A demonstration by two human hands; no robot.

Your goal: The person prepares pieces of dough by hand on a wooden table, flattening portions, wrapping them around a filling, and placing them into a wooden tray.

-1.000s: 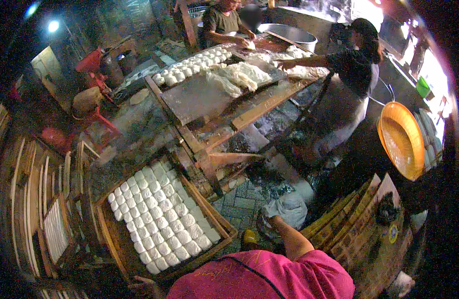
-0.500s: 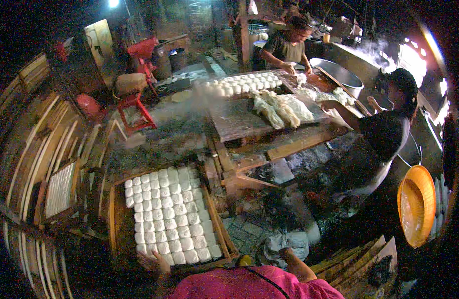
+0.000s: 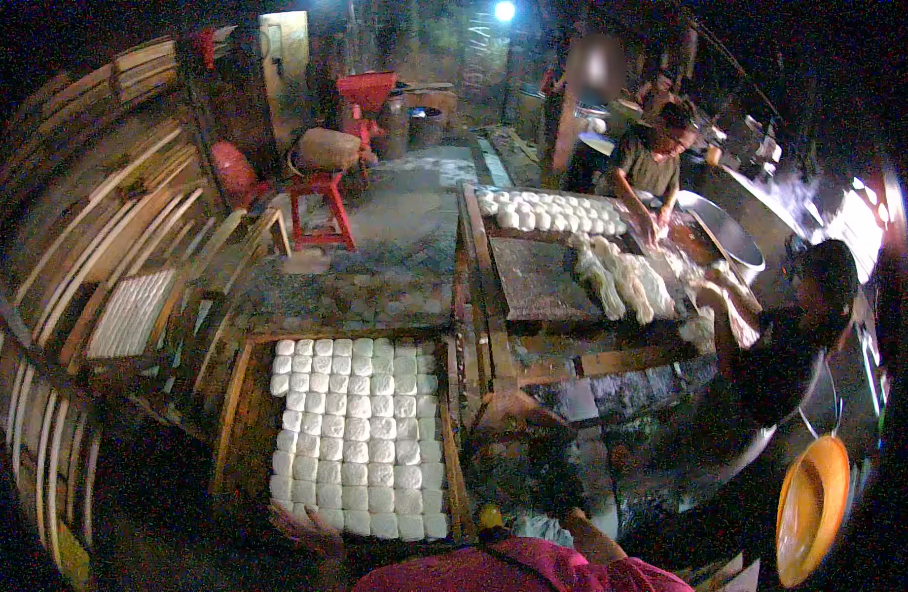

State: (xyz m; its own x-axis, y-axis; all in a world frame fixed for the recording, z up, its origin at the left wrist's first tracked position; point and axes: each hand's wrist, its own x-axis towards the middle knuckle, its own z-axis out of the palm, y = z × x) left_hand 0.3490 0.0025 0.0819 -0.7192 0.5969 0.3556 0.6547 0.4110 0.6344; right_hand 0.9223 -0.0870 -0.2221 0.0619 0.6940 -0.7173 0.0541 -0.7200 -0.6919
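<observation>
Rows of white, squarish tofu blocks fill most of a shallow wooden tray in front of me. My left hand is at the tray's near left corner, fingers stretched out beside the lowest blocks; it appears to hold nothing. My right hand hangs low, right of the tray, by a pale crumpled cloth or bag that is mostly out of sight. Its fingers are dark and hard to make out, so whether it grips the cloth is unclear.
Beyond the tray, a worktable carries more white blocks and wet cloths. One person works behind it, another at its right. Wooden racks line the left; an orange basin hangs right. A red stool stands farther back.
My view has turned right and lifted, so the tray appears straighter. My left hand stays by the tray's near left corner. Less of the pale cloth by my right hand shows.
</observation>
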